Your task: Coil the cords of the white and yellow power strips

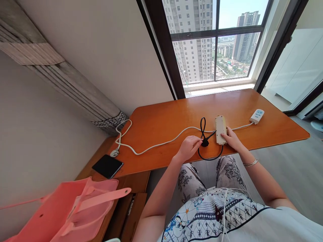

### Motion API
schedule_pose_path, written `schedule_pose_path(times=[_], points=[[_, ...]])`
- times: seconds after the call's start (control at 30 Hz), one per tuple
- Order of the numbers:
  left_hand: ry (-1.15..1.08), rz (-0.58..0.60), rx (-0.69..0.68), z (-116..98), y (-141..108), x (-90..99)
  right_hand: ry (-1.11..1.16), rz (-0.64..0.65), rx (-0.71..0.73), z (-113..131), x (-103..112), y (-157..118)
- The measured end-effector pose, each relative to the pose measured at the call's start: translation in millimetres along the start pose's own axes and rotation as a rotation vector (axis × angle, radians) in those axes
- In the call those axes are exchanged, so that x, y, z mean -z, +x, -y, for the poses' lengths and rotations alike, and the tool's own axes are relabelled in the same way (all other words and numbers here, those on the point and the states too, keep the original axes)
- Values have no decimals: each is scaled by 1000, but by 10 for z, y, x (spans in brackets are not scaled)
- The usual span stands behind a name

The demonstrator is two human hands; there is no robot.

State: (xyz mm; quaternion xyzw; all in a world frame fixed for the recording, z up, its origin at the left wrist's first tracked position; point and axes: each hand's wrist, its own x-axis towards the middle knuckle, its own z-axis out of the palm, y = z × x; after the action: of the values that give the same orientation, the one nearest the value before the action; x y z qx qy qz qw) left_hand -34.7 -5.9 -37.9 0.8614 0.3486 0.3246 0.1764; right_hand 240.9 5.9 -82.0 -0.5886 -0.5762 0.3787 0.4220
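My left hand (189,148) pinches a black plug (205,142) just above the table's near edge. From the plug a looped black cord (203,122) runs to a cream power adapter (220,126), and another stretch of it hangs over the table edge. My right hand (231,138) grips the adapter's lower right side, fingers partly hidden beneath it. Behind it a white extension cord (161,144) crosses the table to a small white socket block (257,116) at the right. The cord's white plug (114,153) lies at the left end.
A black tablet-like slab (107,166) lies at the left corner of the brown table (156,117). Lower left stands a pink plastic bin (83,201) on wooden furniture. A window (217,50) is beyond the table, a grey curtain (75,89) at the left.
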Motion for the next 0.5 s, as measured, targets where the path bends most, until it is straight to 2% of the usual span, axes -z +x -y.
schedule_pose_path(times=[0.17,0.33,0.5], points=[[32,31,-25,-5,34,-16,-7,7,27,-33,2,-10],[31,4,-109,-60,-3,-59,-42,5,32,-47,-15,-22],[81,91,-151,-69,16,-123,-44,1,61,-70,-42,-10]])
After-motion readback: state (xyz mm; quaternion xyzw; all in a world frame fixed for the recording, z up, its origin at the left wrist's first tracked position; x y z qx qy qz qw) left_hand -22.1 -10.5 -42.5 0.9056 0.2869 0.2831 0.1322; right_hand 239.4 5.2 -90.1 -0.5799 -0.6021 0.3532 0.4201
